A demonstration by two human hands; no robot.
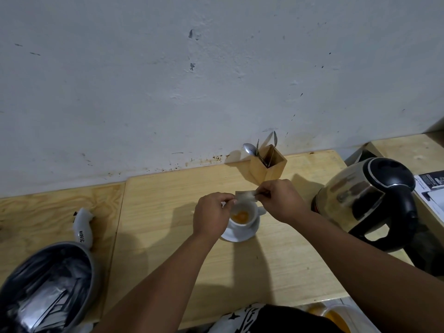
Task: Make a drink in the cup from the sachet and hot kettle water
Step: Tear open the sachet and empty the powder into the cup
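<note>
A white cup (249, 219) stands on a white saucer (240, 235) in the middle of the wooden table. Orange powder (240, 216) lies in the cup's bottom. Both hands hold a small pale sachet (245, 196) just above the cup's far rim. My left hand (211, 216) pinches its left end and covers the cup's left side. My right hand (280, 198) pinches its right end. A steel kettle (365, 200) with a black lid and handle stands to the right of the cup.
A wooden holder (268, 165) with spoons stands against the wall behind the cup. A white gadget (83, 227) and a grey bin lined with a black bag (45, 287) are at the left. Printed paper (430, 188) lies far right.
</note>
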